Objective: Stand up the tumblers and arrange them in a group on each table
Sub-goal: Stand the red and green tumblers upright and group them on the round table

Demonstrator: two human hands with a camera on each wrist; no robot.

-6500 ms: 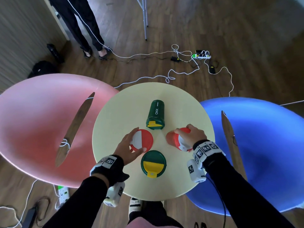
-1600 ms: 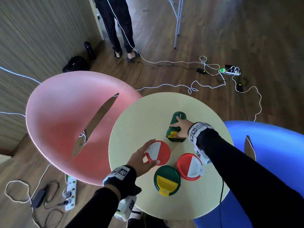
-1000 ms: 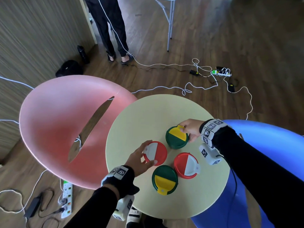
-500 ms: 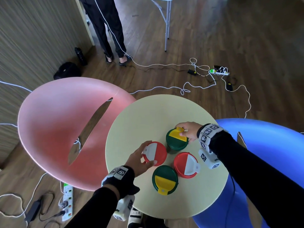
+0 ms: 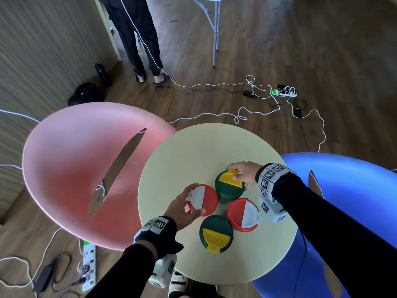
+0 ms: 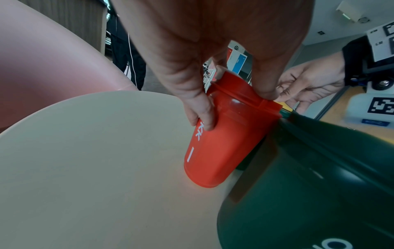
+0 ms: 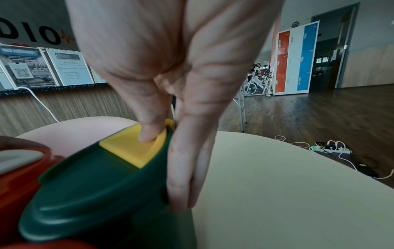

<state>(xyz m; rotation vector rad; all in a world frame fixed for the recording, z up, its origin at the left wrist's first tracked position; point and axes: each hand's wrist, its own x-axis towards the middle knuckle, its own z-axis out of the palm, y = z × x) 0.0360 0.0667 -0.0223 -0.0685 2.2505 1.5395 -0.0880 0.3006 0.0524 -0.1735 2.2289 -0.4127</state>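
At centre frame on the yellow round table (image 5: 193,151), all four tumblers stand upright — right hand (image 5: 245,173) grasping the far green tumbler (image 5: 229,184), left hand (image 5: 182,206) gripping the left red tumbler (image 5: 203,201) — so grouping looks nearly done; next, release both.

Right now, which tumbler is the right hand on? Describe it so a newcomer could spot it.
Start at the round cream table between the pink and blue ones. Four tumblers stand clustered on it; take the far green one, gripped at its rim by the right hand. Unlike the nearer green tumbler, its yellow flap points away from the person.
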